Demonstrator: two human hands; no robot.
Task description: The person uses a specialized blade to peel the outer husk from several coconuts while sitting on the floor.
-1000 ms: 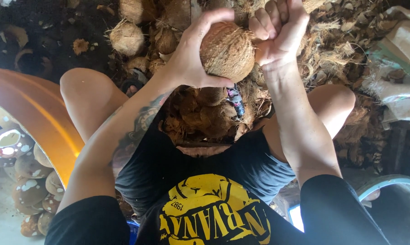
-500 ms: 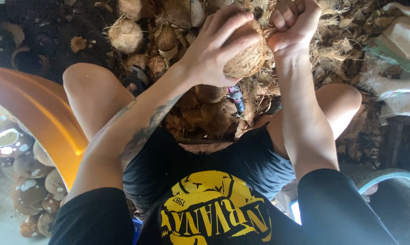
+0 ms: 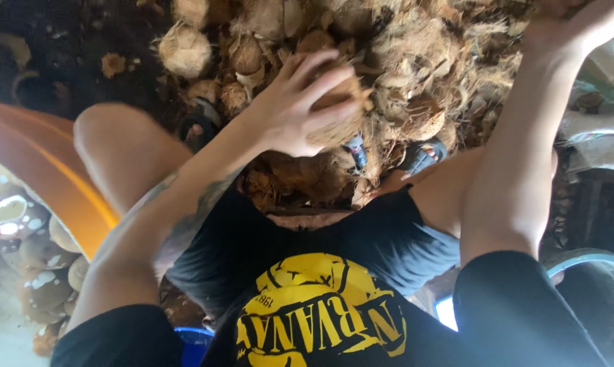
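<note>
Nearest the camera: black T-shirt [image 3: 320, 319] with a yellow print. Beside the left knee: orange curved tub [image 3: 42, 177]. Left hand [image 3: 297, 109], fingers spread and curled, grips a husked coconut [image 3: 341, 112] above the lap. Right hand [image 3: 586, 24] is raised at the upper frame edge; its grasp cannot be determined. Beyond: pile of coconut husks [image 3: 416, 61]

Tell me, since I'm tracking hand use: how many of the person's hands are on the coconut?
1: the left hand grips the coconut; the right hand is raised apart at the top edge, partly cropped.
</note>
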